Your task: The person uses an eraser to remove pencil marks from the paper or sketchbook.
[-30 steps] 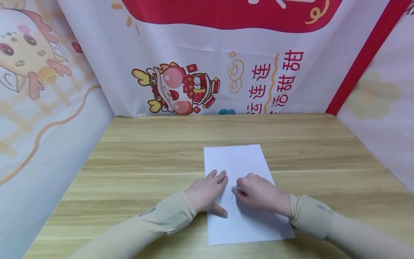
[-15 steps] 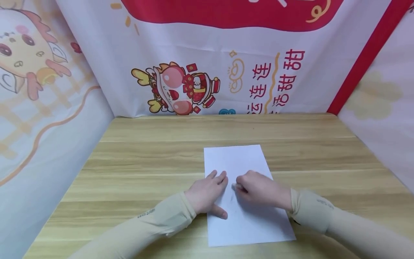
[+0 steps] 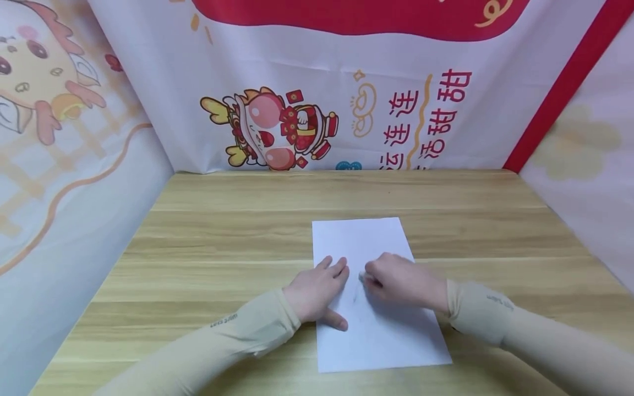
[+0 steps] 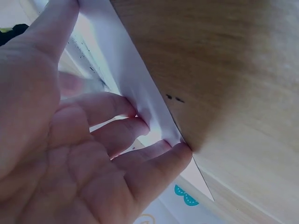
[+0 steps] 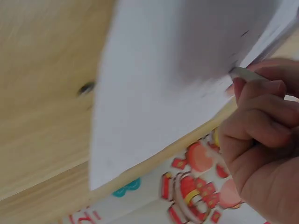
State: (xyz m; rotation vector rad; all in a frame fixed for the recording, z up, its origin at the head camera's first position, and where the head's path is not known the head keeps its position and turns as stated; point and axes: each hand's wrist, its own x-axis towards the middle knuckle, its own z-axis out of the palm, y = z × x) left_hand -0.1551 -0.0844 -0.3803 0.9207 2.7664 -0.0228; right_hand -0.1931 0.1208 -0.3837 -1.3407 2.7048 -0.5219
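Note:
A sheet of white paper (image 3: 381, 346) lies on the wooden table. My left hand (image 3: 316, 291) rests on its left side with fingers spread, pressing it down. In the left wrist view these fingers (image 4: 159, 168) reach over the paper's edge. My right hand (image 3: 402, 280) pinches a small whitish eraser (image 5: 245, 73) between thumb and curled fingers, its tip against the paper. Faint grey smudges (image 3: 355, 297) show just left of the eraser. Small dark crumbs (image 5: 205, 91) are scattered around its tip in the right wrist view.
The wooden table (image 3: 223, 220) extends around the sheet on all sides. Behind it hangs a white and red printed cloth (image 3: 297, 55) with cartoon figures and characters. More printed cloth (image 3: 89, 154) covers the left side. A dark mark (image 5: 86, 87) shows on the tabletop.
My right hand has shifted slightly up the sheet with the eraser, exposing more of the grey smudge below it. My left hand stays in place on the paper. The head view has tilted slightly.

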